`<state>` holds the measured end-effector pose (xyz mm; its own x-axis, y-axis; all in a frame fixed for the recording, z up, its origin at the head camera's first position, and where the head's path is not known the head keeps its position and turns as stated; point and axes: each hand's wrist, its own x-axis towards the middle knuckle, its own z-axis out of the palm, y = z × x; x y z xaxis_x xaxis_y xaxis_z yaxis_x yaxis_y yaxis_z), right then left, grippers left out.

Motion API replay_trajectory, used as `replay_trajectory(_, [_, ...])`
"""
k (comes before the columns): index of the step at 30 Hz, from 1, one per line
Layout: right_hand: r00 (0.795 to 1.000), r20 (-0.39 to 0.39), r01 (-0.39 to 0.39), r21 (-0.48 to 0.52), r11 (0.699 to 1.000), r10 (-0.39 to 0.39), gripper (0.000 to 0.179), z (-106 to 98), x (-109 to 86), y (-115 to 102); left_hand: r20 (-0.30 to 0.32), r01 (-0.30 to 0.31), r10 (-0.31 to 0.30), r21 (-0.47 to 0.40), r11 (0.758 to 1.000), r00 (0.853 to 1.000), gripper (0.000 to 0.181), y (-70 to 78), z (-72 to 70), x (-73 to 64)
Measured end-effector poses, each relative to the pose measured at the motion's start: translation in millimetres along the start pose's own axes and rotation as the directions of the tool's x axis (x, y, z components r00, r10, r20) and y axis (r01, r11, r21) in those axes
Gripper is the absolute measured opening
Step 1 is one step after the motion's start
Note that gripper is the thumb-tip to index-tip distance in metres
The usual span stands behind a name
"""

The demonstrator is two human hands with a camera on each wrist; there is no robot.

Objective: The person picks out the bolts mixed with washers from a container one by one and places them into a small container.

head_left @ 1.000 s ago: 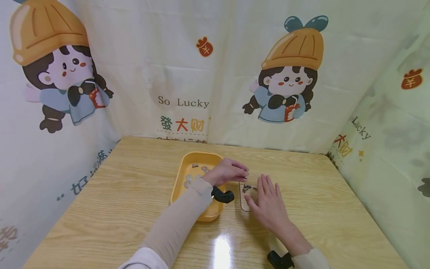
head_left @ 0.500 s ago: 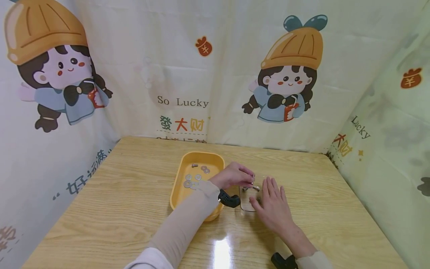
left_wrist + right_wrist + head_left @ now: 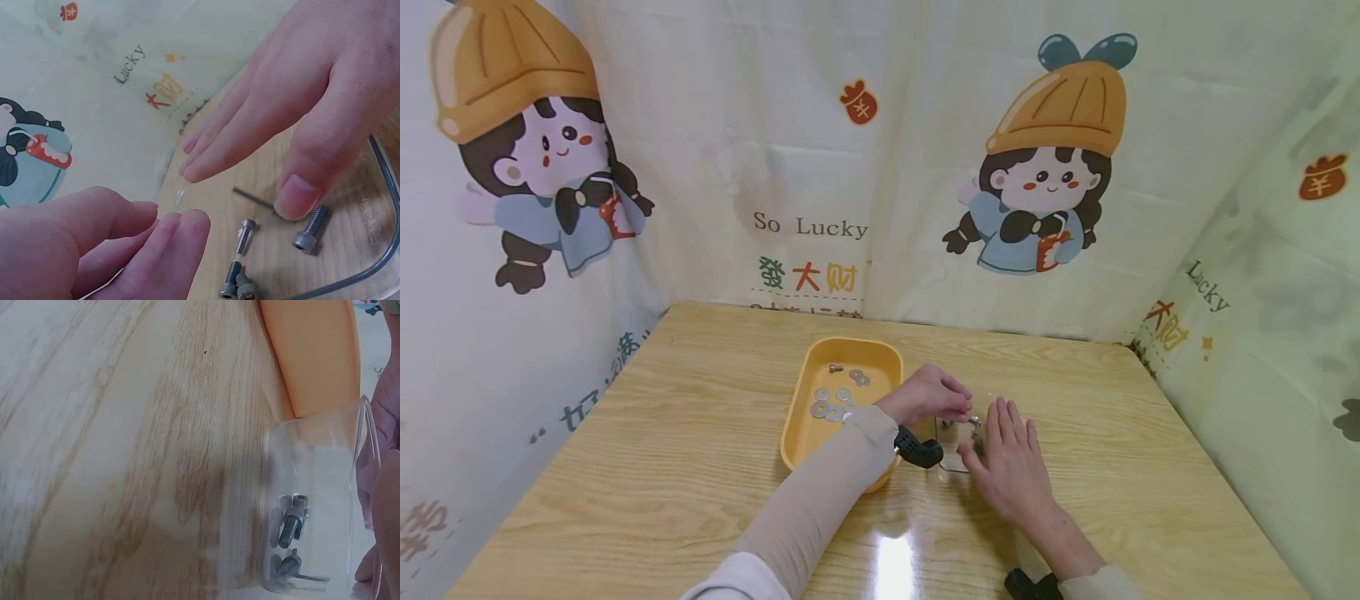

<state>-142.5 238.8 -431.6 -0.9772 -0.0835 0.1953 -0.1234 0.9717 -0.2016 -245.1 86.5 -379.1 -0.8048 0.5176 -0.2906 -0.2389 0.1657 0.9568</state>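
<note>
In the head view my left hand (image 3: pixel 934 395) reaches across, its fingertips over the far side of a clear plastic box (image 3: pixel 953 471). The left wrist view shows nothing between its thumb and fingers, which are bent loosely. My right hand (image 3: pixel 1011 467) extends along the box's right side, its fingers straight. Several socket-head screws (image 3: pixel 311 231) lie in the box, along with a thin dark rod (image 3: pixel 253 199) partly hidden by the right thumb. Another screw (image 3: pixel 245 234) is just beside the left fingertips. Through the box wall, the right wrist view also shows a screw (image 3: pixel 291 526).
Left of the box stands a yellow-orange tray (image 3: pixel 805 442) with several flat washers (image 3: pixel 819 409) and one screw (image 3: pixel 836 368) in it. Both rest on a wood-grain table (image 3: pixel 647 442). A printed curtain (image 3: pixel 910 167) surrounds the table's back and sides.
My left hand has moved right and slightly down, over the box. The small metal piece earlier at its fingertips no longer shows between them. My right hand has shifted slightly right.
</note>
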Motion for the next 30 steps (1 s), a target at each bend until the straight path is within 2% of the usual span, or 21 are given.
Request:
replay_trajectory(14, [1.000, 0.010, 0.003, -0.013, 1.000, -0.003, 0.082, -3.7, -0.1, -2.7, 0.000, -0.026, 0.026, -0.064, 0.998, 1.000, 0.025, 5.0, -15.8, -7.4])
replay_trajectory(20, [1.000, 0.007, 0.005, -0.005, 1.000, -0.005, 0.082, -8.1, 2.7, -5.0, 0.002, -0.034, 0.034, -0.114, 0.993, 0.999, 0.028, 9.2, -28.5, -12.0])
replay_trajectory(30, [0.999, -0.001, 0.037, -0.004, 0.999, -0.037, 0.083, -10.2, 7.6, -11.5, -0.030, -0.037, 0.032, -0.174, 0.984, 0.999, 0.031, 13.0, -50.2, -18.6])
